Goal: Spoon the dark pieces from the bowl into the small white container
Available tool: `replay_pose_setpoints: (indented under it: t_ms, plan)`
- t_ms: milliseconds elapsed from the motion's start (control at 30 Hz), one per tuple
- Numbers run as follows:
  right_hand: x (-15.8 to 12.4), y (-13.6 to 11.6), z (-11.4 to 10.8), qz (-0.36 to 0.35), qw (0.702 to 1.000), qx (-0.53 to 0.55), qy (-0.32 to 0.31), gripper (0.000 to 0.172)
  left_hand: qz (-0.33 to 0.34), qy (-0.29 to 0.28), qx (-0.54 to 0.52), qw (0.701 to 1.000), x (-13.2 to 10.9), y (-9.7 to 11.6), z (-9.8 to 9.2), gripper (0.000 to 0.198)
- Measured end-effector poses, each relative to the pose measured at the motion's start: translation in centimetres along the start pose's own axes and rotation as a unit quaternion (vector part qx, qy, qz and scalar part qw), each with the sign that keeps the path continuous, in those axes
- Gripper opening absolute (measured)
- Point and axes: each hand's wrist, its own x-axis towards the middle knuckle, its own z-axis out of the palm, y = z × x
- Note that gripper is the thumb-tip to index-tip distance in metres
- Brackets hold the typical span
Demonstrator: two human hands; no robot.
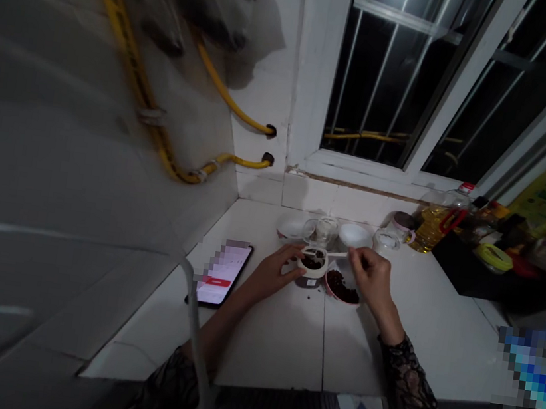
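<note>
My left hand (278, 269) is closed around the left side of a small jar (311, 278) with a white rim and dark contents. In my right hand (372, 274) is the handle of a pale spoon (337, 254), pinched between the fingers; its bowl end is over the jar's mouth, with some dark bits there. Close by on the right, partly under my right hand, stands a bowl (341, 299) with a reddish rim, holding dark brown granules. A few dark crumbs lie on the counter before the jar.
A lit phone (223, 275) lies on the white tiled counter (264, 344) at left. Behind are a white bowl (355, 235), a glass cup (326, 230) and a lidded jar (387, 241). An oil bottle (434, 226) stands at right. A pale cable (194, 321) crosses the left foreground.
</note>
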Motion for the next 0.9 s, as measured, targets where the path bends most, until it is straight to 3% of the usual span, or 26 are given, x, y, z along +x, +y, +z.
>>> replay_pose_setpoints:
  t_ms: [100, 200, 267, 367, 533, 633, 733, 900]
  plan:
    - [-0.7, -0.8, 0.9, -0.167, 0.979, -0.115, -0.014, 0.044, 0.003, -0.001, 0.001, 1.0, 0.0, -0.1, 0.0, 0.023]
    - [-1.0, -0.6, 0.9, -0.214, 0.964, -0.156, -0.014, 0.043, 0.001, 0.002, 0.0, 1.0, 0.0, -0.1, 0.0, 0.023]
    - [-0.9, 0.2, 0.1, -0.167, 0.975, -0.145, -0.001, 0.044, -0.001, 0.004, 0.0, 1.0, 0.0, -0.2, 0.1, 0.023]
    - [-0.6, 2.1, -1.5, -0.031, 0.989, -0.144, -0.008, 0.044, -0.001, 0.007, 0.0, 1.0, 0.0, -0.2, 0.1, 0.022]
    - [-0.5, 4.6, -3.5, 0.146, 0.94, -0.278, -0.133, 0.036, -0.005, 0.002, 0.004, 1.0, 0.0, 0.1, 0.0, 0.023]
    - [-0.7, 4.8, -3.1, 0.178, 0.921, -0.295, -0.182, 0.033, -0.009, -0.001, 0.005, 1.0, 0.0, 0.2, -0.1, 0.022]
    - [-0.9, 4.9, -1.9, 0.182, 0.933, -0.231, -0.206, 0.032, -0.011, 0.001, 0.009, 1.0, 0.0, 0.1, 0.0, 0.023]
    - [-1.3, 6.1, -0.8, 0.2, 0.964, -0.082, -0.157, 0.04, -0.009, 0.005, 0.006, 1.0, -0.1, 0.2, 0.0, 0.024]
